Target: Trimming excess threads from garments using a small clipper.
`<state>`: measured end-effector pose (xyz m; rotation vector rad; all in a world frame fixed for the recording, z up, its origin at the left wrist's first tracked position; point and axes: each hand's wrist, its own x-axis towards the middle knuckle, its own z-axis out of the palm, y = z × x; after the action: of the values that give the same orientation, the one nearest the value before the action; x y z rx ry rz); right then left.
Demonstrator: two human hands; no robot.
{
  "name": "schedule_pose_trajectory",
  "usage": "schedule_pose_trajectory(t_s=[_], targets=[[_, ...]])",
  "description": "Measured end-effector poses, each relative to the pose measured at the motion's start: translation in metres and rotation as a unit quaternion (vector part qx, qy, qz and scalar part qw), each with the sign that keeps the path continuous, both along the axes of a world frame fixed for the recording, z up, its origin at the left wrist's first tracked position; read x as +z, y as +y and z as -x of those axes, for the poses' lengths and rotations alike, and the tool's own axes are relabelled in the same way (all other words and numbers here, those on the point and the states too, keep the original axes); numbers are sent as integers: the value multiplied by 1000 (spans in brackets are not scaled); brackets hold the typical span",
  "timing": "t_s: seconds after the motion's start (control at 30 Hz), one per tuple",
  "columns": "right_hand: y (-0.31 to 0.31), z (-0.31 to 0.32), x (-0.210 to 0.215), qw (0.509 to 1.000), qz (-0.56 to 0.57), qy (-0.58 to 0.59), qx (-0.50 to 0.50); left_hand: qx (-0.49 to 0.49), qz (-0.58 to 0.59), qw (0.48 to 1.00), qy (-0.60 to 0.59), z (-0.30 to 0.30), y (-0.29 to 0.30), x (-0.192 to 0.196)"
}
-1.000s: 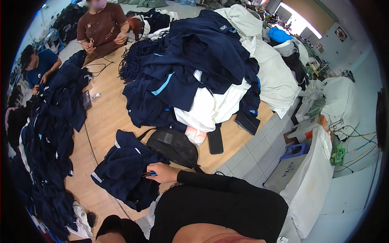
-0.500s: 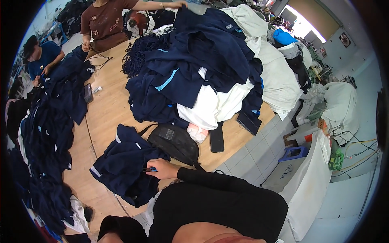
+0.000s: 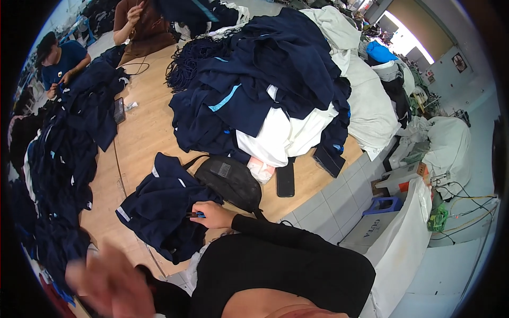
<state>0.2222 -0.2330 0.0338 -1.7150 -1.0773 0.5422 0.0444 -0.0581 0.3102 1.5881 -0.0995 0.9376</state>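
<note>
A navy garment with pale blue trim lies crumpled on the wooden table near its front edge. My right hand, in a black sleeve, rests on the garment's right side and grips a small blue-handled tool. My left hand is raised at the lower left, away from the garment; it is too blurred to show its fingers or anything in it. A black pouch bag lies just beyond my right hand.
A tall heap of navy and white garments fills the table's middle. A black phone lies by it. More navy garments run along the left edge. Two people work at the far left end. A white-covered crate stands on the tiled floor at right.
My left hand has come into view at the lower left, blurred by motion. My right hand has stayed on the navy garment. The person at the far end has lifted a dark garment.
</note>
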Motion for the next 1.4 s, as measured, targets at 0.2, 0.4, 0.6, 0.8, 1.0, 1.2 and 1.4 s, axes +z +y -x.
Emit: schedule_pose_trajectory(t_s=[0.2,0.4,0.6,0.8,1.0,1.2,1.4], targets=[[-20,-4,36,993,-57,10,-98,218,-109,868,433,-18,30,-187],[-31,-27,29,971,-2,-61,-232,223,-238,798,507,14,-26,-275],[-24,-24,41,977,69,-97,-175,338,-251,741,523,25,18,-266],[-24,-17,22,965,124,-170,-159,317,-67,824,465,8,18,-239],[-39,-14,41,946,57,-219,-230,426,-120,785,433,47,11,-283],[-33,-31,22,947,0,-169,-274,374,127,822,410,44,12,-276],[-45,-81,60,756,-58,629,-171,-47,700,693,167,44,35,-228]])
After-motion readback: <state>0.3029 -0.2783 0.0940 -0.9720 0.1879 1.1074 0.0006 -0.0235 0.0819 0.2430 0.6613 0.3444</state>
